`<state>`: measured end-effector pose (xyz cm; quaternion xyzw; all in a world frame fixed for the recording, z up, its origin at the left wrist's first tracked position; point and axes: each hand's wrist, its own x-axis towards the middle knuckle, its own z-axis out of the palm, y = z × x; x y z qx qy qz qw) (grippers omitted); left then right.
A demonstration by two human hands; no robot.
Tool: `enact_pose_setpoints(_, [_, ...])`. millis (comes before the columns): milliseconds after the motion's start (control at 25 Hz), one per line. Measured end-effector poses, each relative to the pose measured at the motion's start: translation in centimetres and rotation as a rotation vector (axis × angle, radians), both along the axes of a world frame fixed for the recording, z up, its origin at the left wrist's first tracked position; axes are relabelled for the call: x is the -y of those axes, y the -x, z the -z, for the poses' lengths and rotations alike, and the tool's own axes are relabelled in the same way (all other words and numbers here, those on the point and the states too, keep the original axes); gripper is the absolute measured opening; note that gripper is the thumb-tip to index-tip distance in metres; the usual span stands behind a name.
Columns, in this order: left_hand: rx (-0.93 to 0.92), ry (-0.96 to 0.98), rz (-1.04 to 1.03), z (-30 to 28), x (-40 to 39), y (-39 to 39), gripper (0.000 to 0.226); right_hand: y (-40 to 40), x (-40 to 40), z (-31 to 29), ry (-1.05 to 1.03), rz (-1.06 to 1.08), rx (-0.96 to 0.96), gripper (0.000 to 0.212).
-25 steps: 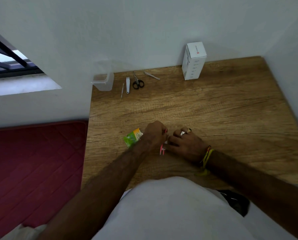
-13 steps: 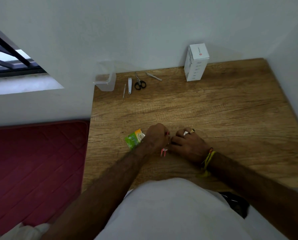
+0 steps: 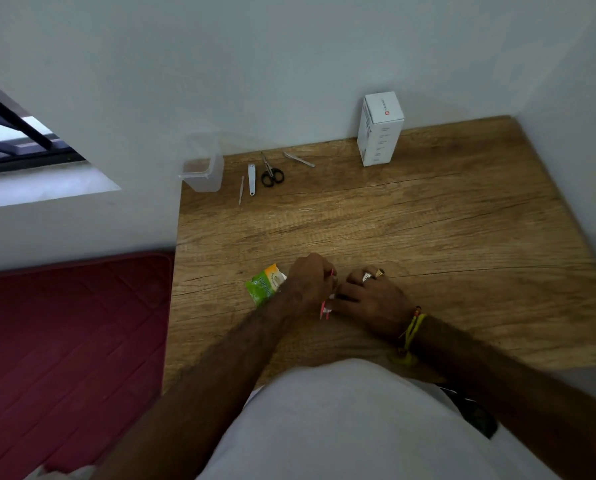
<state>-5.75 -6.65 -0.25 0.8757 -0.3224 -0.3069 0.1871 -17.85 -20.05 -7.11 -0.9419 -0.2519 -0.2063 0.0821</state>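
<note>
In the lower middle of the frame, the left hand (image 3: 310, 280) and the right hand (image 3: 371, 299) are meeting over the near part of the desk (image 3: 462, 237). Both are curling their fingers and pinching a small pink item (image 3: 325, 309), which is poking out between them and is too small to make out further. A green sachet (image 3: 263, 285) is lying just left of the left hand, partly hidden by it, while a clear container (image 3: 203, 174), scissors (image 3: 272, 173) and a white box (image 3: 379, 129) are sitting well apart from the hands along the wall in the upper middle.
</note>
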Motion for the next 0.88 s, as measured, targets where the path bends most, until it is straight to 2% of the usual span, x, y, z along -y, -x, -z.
enact_pose_setpoints(320, [0.01,0.023,-0.011,0.4,-0.2,-0.3,0.019,0.6,-0.9,0.5,-0.033,0.044,-0.062,0.026])
enact_pose_setpoints(600, [0.004,0.13,-0.16,0.3,-0.8,-0.6,0.019,0.5,-0.5,-1.0,-0.138,-0.004,-0.099,0.022])
enact_pose_setpoints(680, [-0.004,0.209,-0.245,0.0,-1.1,-0.9,0.019,0.6,-0.2,-1.7,-0.272,0.04,-0.112,0.021])
enact_pose_setpoints(720, [-0.013,0.243,-0.309,-0.3,-1.3,-0.8,0.02,0.6,-0.1,-2.2,-0.402,0.119,-0.112,0.022])
enact_pose_setpoints(880, [-0.049,0.378,-0.528,-0.2,-2.8,-0.1,0.022,-2.3,-0.9,-3.4,-1.008,0.574,-0.162,0.019])
